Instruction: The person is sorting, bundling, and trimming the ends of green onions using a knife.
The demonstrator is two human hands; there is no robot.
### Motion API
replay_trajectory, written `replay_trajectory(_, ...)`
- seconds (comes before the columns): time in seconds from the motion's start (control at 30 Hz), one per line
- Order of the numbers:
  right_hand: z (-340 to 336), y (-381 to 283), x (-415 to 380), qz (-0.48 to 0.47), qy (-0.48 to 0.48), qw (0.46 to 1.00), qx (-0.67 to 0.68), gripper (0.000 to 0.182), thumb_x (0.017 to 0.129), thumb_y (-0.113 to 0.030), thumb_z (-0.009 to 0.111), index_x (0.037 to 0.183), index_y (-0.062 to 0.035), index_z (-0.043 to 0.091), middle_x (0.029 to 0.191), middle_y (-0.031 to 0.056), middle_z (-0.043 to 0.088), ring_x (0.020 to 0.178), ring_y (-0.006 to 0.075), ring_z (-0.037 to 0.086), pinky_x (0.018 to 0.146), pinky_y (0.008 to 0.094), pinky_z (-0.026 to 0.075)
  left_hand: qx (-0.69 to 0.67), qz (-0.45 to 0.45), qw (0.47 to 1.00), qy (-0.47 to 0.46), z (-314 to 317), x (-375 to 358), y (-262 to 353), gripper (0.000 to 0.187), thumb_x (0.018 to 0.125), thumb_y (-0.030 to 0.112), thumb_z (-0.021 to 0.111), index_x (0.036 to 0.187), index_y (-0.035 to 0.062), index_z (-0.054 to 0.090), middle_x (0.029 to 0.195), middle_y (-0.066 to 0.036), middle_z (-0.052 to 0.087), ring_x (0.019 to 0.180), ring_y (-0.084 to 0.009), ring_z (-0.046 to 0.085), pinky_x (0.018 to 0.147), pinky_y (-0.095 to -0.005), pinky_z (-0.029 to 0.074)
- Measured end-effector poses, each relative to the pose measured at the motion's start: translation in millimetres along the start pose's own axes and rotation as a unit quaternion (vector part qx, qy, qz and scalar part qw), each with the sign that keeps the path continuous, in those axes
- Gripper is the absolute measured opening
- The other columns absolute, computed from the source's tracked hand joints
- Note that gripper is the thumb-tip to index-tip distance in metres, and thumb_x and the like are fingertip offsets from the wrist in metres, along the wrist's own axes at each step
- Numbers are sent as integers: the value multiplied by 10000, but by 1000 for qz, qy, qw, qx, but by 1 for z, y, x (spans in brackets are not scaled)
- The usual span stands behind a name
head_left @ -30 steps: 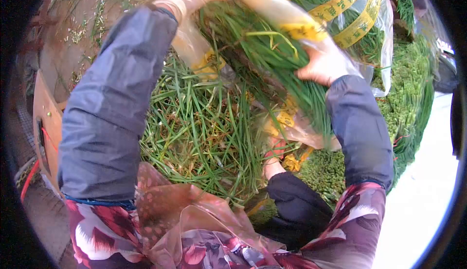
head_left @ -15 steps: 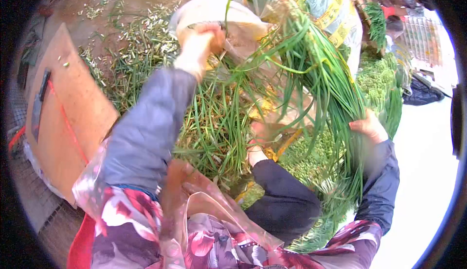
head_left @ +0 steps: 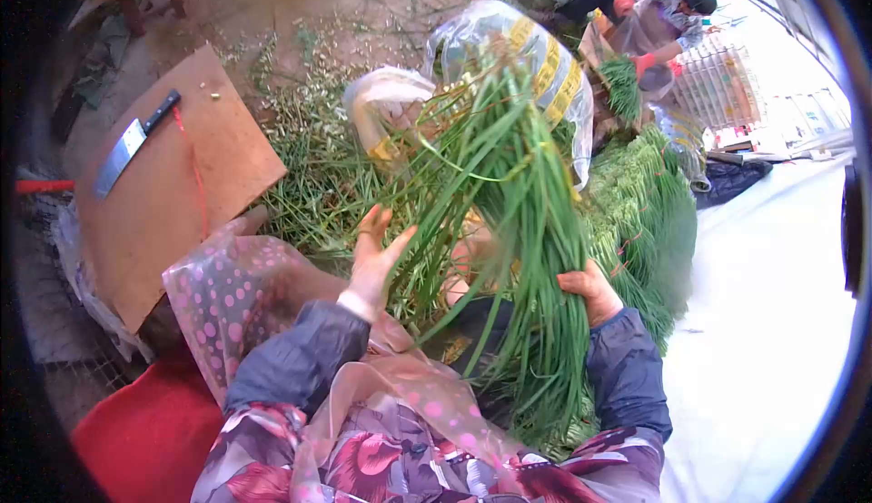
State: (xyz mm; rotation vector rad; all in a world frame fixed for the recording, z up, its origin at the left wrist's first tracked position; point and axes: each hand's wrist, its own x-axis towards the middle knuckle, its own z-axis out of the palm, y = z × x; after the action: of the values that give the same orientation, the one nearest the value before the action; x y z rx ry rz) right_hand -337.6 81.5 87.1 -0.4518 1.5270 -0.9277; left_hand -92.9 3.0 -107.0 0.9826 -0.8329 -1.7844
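1. Left hand (head_left: 374, 258) has come away from the rim of the pale bag (head_left: 386, 85) since the earlier frame and is now beside the green bundle (head_left: 536, 221); the bundle itself has swung round to the front of the body.
2. Between the two hands lies the bundle, just to the right of the left hand and against the right hand (head_left: 590, 291). Its long axis runs away from the body: pale, ragged ends far off, leafy tips drooping toward the lap.
3. Right hand is the nearer one, gripping the bundle at its lower right side; part of its fingers is hidden by the leaves.
4. Left hand is open and empty, fingers spread and pointing up and away. Loose blades pass close to it; whether any touch is not clear.
5. Both forearms, in dark sleeves (head_left: 627, 358), reach forward from either side of the spotted apron (head_left: 232, 294).
6. Well apart on the left, a knife (head_left: 127, 153) rests on the board (head_left: 173, 221).
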Motion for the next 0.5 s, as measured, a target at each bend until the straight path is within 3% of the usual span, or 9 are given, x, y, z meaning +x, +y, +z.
replay_trajectory(0.03,7,-6,1,7,-22,1000,-10,620,744,-44,660,1325,-11,444,1110,126,637,918,221,662,806,357,553,-25,-18,999,16,-4,-13,4,767,893,255,649,1462,22,190,1450,-116,357,1283,-217,410,1074,-348,318)
replay_trajectory(0.1,22,-16,7,-5,-45,999,-19,569,767,-60,683,1294,-6,477,1078,108,653,885,199,666,792,339,550,-116,-118,984,-64,10,-62,53,799,858,259,691,1454,24,213,1414,-97,386,1202,-188,462,1033,-330,359)
replay_trajectory(0.23,44,-30,14,9,-44,991,-124,509,791,-70,681,1257,22,500,1071,119,654,881,213,668,791,360,554,-130,-322,916,-201,59,-103,80,832,851,302,704,1484,112,198,1335,-85,487,1142,-186,493,944,-427,429)
replay_trajectory(0.27,44,-32,16,26,-51,985,-164,528,773,-65,700,1255,22,503,1063,121,657,875,206,664,787,353,553,-148,-368,891,-222,62,-107,88,746,868,328,687,1451,140,261,1277,-82,539,1100,-197,529,847,-462,490)
replay_trajectory(0.3,44,-35,15,48,-56,976,-203,547,756,-60,718,1254,21,507,1054,124,659,869,198,660,784,347,551,-147,-362,892,-228,63,-109,88,746,868,328,687,1451,140,261,1277,-82,539,1100,-197,529,847,-462,490)
replay_trajectory(0.4,43,-47,4,65,-33,946,-315,644,713,-77,763,1279,41,478,1043,130,659,861,202,650,781,353,541,-211,-416,825,-320,64,-115,86,468,916,344,626,1290,148,423,1210,-56,562,991,-188,585,724,-382,538)
replay_trajectory(0.43,40,-49,3,80,-35,925,-369,675,706,-91,772,1289,51,463,1040,134,659,858,207,647,782,355,537,-189,-428,811,-351,63,-119,93,758,839,466,694,1393,84,344,1314,-109,504,1214,-255,469,912,-377,426)
replay_trajectory(0.5,52,-60,-10,100,-33,909,-404,632,708,-130,780,1259,32,514,1023,120,668,858,194,634,777,341,525,-176,-416,818,-356,63,-119,68,816,829,508,686,1397,47,324,1339,-147,474,1203,-284,484,904,-381,438)
